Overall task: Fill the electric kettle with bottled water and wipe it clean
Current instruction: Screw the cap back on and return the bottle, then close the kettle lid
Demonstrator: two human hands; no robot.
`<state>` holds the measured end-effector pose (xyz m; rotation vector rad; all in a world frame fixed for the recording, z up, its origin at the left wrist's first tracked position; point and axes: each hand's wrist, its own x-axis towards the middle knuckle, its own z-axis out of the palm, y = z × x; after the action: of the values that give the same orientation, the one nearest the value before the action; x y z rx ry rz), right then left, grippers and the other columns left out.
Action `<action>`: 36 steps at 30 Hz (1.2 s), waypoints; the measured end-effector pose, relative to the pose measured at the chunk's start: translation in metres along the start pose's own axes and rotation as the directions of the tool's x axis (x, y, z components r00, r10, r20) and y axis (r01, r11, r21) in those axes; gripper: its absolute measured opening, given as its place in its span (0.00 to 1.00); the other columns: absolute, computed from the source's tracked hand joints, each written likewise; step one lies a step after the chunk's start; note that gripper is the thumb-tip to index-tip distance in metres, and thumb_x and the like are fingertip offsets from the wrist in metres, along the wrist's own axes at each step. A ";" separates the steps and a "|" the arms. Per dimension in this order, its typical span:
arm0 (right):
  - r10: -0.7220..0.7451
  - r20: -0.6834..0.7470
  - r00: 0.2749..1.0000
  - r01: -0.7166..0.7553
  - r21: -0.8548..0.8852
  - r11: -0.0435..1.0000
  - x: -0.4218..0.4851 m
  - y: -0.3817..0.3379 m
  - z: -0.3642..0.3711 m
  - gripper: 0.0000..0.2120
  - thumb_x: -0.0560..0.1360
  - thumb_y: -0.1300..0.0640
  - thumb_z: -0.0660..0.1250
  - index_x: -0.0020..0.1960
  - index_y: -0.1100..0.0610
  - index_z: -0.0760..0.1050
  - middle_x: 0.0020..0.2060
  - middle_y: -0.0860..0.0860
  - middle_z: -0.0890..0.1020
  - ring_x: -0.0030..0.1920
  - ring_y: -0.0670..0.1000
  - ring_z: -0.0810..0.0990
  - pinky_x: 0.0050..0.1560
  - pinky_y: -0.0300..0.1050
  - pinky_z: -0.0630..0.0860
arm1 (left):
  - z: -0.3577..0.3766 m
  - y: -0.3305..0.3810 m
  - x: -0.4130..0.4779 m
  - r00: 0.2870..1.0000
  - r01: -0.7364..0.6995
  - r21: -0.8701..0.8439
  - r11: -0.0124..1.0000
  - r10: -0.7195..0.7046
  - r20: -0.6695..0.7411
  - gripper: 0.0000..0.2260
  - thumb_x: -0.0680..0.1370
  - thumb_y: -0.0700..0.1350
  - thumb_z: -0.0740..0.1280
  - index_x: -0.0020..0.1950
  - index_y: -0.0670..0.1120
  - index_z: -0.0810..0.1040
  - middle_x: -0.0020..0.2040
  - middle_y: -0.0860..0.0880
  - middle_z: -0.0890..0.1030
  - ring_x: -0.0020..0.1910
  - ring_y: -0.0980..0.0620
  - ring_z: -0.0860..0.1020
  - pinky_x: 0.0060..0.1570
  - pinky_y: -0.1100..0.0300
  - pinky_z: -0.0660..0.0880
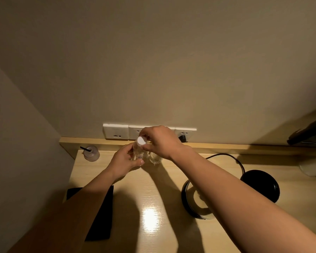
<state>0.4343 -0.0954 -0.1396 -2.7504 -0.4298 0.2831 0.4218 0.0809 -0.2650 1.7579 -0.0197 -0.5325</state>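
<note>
Clear plastic water bottle (139, 154), capped, held in both hands above a pale wooden worktop (150, 212).
Far left, at the back: small translucent lidded cup (91, 153) with a black straw, contents not discernible. Front left: flat black rectangular pad (100, 216), partly under the left forearm. Centre: left hand (124, 163), grip wrapped round the bottle's body; right hand (161, 142), grip pinching the round white cap (141, 141) seated on the neck; fill level cannot be told. Just right of the bottle: second clear container (155, 158) standing on the worktop. Behind: white wall sockets (115, 131), black plug (182, 138) in the rightmost. Right: round black-rimmed electric kettle (193, 203), open-topped, pale inside, water not discernible; round black disc (261, 185) just beside it; black cord (224, 155) looping behind.
</note>
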 end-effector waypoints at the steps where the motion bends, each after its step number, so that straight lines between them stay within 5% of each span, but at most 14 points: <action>1: 0.005 0.004 1.000 -0.005 -0.001 1.000 0.000 0.000 0.000 0.16 0.77 0.50 0.74 0.63 0.50 0.79 0.55 0.51 0.86 0.55 0.56 0.83 0.52 0.54 0.82 | 0.001 0.000 0.000 1.000 0.000 -0.005 1.000 0.000 -0.002 0.26 0.72 0.30 0.77 0.67 0.48 0.79 0.59 0.50 0.86 0.55 0.58 0.85 0.43 0.70 0.80; 10: 0.026 0.020 0.999 -0.026 0.003 1.000 -0.001 -0.001 -0.002 0.22 0.77 0.51 0.74 0.69 0.52 0.76 0.60 0.52 0.85 0.59 0.56 0.82 0.56 0.54 0.81 | 0.000 -0.006 0.000 1.000 0.003 0.009 1.000 -0.003 -0.021 0.28 0.70 0.36 0.81 0.68 0.53 0.79 0.62 0.50 0.84 0.60 0.50 0.84 0.58 0.53 0.83; 14: 0.008 -0.024 1.000 -0.008 0.013 1.000 -0.011 -0.003 -0.009 0.27 0.77 0.50 0.74 0.74 0.52 0.72 0.68 0.52 0.81 0.66 0.57 0.80 0.62 0.54 0.79 | -0.008 -0.004 -0.011 1.000 0.002 0.052 0.999 0.000 -0.030 0.34 0.69 0.41 0.82 0.72 0.55 0.75 0.66 0.51 0.80 0.65 0.55 0.79 0.65 0.56 0.76; 17: 0.018 -0.101 0.995 -0.008 0.096 0.995 -0.032 0.001 -0.024 0.28 0.77 0.49 0.75 0.74 0.51 0.73 0.69 0.50 0.81 0.68 0.54 0.79 0.64 0.55 0.78 | -0.016 0.002 -0.032 0.997 -0.014 0.048 0.999 0.018 -0.078 0.32 0.70 0.40 0.82 0.69 0.60 0.75 0.70 0.52 0.77 0.70 0.53 0.75 0.73 0.49 0.70; 24: 0.229 -0.273 0.934 -0.162 0.245 0.956 -0.170 0.048 -0.066 0.29 0.75 0.42 0.74 0.74 0.46 0.73 0.68 0.44 0.80 0.68 0.46 0.77 0.69 0.48 0.74 | -0.004 0.024 -0.107 0.984 0.032 -0.071 0.997 -0.044 -0.173 0.23 0.75 0.42 0.77 0.69 0.48 0.77 0.64 0.46 0.81 0.63 0.45 0.80 0.62 0.50 0.77; 31: 0.496 -0.157 0.854 -0.460 0.215 0.861 -0.291 0.121 -0.091 0.38 0.70 0.38 0.77 0.76 0.46 0.70 0.72 0.45 0.77 0.72 0.49 0.74 0.70 0.50 0.73 | 0.109 0.069 -0.129 0.997 0.067 -0.109 0.992 -0.063 0.045 0.18 0.72 0.58 0.71 0.60 0.53 0.82 0.56 0.48 0.86 0.58 0.49 0.83 0.51 0.60 0.76; 36: 0.534 -0.016 0.845 -0.483 0.405 0.777 -0.315 0.155 -0.084 0.46 0.66 0.41 0.81 0.79 0.45 0.65 0.76 0.45 0.72 0.74 0.45 0.68 0.70 0.43 0.67 | 0.188 0.089 -0.118 0.992 0.110 -0.105 0.988 -0.103 0.067 0.13 0.83 0.49 0.67 0.65 0.48 0.82 0.58 0.52 0.85 0.61 0.52 0.82 0.53 0.65 0.74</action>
<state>0.2010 -0.3623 -0.0734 -2.4130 0.3921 0.2788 0.2725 -0.0805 -0.1718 1.6428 0.0593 -0.6539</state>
